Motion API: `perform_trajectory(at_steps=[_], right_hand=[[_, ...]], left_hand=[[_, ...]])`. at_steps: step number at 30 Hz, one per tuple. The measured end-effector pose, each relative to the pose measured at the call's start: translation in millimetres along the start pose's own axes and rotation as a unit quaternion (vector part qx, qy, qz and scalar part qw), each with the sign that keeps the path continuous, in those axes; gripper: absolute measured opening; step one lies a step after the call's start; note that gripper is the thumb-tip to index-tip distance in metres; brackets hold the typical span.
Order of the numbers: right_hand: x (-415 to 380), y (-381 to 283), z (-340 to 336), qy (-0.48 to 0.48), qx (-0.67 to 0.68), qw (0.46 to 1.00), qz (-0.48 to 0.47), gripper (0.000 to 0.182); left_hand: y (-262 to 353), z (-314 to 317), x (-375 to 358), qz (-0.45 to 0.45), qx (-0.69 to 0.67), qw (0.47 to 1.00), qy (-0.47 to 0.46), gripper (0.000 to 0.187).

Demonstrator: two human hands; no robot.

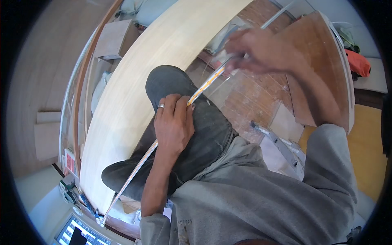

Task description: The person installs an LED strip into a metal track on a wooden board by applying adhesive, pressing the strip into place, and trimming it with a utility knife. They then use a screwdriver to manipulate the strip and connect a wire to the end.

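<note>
The strip (206, 84) passes under the left hand (173, 122) — reaching the right hand (255, 51).

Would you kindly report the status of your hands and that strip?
Left hand grips long strip. Right hand farther along it, blurred, grip unclear. Strip crosses bent legs; nothing visibly blocking either hand.

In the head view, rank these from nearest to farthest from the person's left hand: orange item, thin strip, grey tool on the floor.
1. Thin strip: under the fingers of the left hand.
2. Grey tool: to the right, beside the person's lap.
3. Orange item: far right, beyond the brown panel.
</note>
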State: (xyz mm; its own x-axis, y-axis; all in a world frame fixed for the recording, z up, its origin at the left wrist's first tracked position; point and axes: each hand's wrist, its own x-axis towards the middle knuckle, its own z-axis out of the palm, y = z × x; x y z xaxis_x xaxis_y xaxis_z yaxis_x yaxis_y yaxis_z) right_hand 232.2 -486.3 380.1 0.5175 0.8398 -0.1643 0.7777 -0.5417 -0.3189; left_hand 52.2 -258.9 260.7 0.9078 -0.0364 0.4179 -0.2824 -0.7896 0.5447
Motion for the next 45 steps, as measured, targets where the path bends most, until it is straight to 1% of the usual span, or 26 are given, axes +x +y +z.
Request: perform_trajectory(at_steps=[1,2,3,4,5,6,7,8,9,11,12,16,21,23,27,30,32,33,35,36,38,39,41,43,44,45], right_hand=[[-3,17,-6,0.028,-0.019,0.999,0.001,0.034],[-6,31,-13,0.057,-0.038,0.998,0.001,0.034],[-10,39,-20,0.056,-0.039,0.998,0.0,0.034],[-14,46,-27,0.065,-0.039,0.996,0.051,0.035],[-17,52,-34,0.075,-0.04,0.991,0.101,0.037],[-17,57,-45,0.075,-0.041,0.991,0.099,0.037],[-17,61,-55,0.018,-0.025,0.989,0.144,0.038],[-18,63,-59,-0.039,-0.007,0.981,0.189,0.04],[-22,64,-58,-0.039,-0.007,0.981,0.189,0.04],[-28,62,-53,0.033,0.022,0.987,0.155,0.042],[-28,63,-53,0.032,0.023,0.987,0.156,0.042],[-26,63,-54,0.034,0.045,0.988,0.141,0.042],[-25,62,-54,0.018,0.055,0.988,0.145,0.045],[-24,57,-56,0.001,0.012,0.981,0.192,0.048],[-23,61,-52,0.007,0.013,0.981,0.193,0.05],[-22,69,-51,0.001,-0.005,0.986,0.165,0.049],[-20,70,-51,-0.018,0.013,0.986,0.163,0.042],[-20,70,-48,-0.018,0.013,0.986,0.163,0.042],[-22,69,-35,0.017,-0.013,0.993,0.113,0.033],[-22,67,-29,0.018,-0.015,0.993,0.112,0.033],[-23,56,-19,0.027,-0.076,0.996,0.028,0.03],[-21,41,-16,0.027,-0.077,0.996,0.028,0.03],[-18,-1,-6,0.002,-0.041,0.997,0.062,0.033],[-18,-32,19,0.048,-0.012,0.997,0.063,0.039],[-16,-42,31,0.048,-0.014,0.997,0.061,0.039],[-13,-51,43,0.081,0.036,0.996,0.014,0.039]], left_hand=[[0,-2,2,-0.001,-0.002,1.0,0.0,0.021],[-1,-7,4,-0.027,-0.045,0.998,-0.02,0.019],[-1,-12,7,-0.054,-0.087,0.994,-0.039,0.018],[-1,-20,11,-0.055,-0.087,0.994,-0.039,0.018],[0,-29,16,-0.166,-0.185,0.961,-0.12,0.016],[-2,-35,20,-0.271,-0.277,0.9,-0.198,0.017],[-5,-35,21,-0.272,-0.277,0.901,-0.197,0.017],[-9,-35,23,-0.298,-0.351,0.864,-0.203,0.02],[-12,-35,24,-0.322,-0.422,0.822,-0.207,0.023],[-21,-34,25,-0.333,-0.43,0.808,-0.224,0.027],[-24,-33,25,-0.344,-0.438,0.795,-0.24,0.03],[-27,-33,25,-0.344,-0.451,0.786,-0.246,0.027],[-27,-31,23,-0.332,-0.426,0.804,-0.248,0.022],[-28,-29,22,-0.331,-0.423,0.807,-0.246,0.022],[-29,-28,23,-0.32,-0.423,0.811,-0.245,0.021],[-33,-26,23,-0.332,-0.429,0.802,-0.249,0.022],[-33,-25,24,-0.329,-0.425,0.805,-0.251,0.02],[-33,-25,24,-0.327,-0.422,0.808,-0.251,0.019],[-34,-26,24,-0.326,-0.42,0.809,-0.251,0.016],[-33,-26,24,-0.326,-0.418,0.81,-0.251,0.013],[-31,-24,24,-0.336,-0.415,0.808,-0.248,0.012],[-30,-23,24,-0.349,-0.411,0.805,-0.246,0.01],[-30,-23,25,-0.352,-0.407,0.807,-0.245,0.01],[-31,-23,26,-0.354,-0.403,0.808,-0.243,0.01],[-31,-23,26,-0.352,-0.404,0.808,-0.243,0.01],[-32,-23,26,-0.35,-0.406,0.808,-0.244,0.01]])
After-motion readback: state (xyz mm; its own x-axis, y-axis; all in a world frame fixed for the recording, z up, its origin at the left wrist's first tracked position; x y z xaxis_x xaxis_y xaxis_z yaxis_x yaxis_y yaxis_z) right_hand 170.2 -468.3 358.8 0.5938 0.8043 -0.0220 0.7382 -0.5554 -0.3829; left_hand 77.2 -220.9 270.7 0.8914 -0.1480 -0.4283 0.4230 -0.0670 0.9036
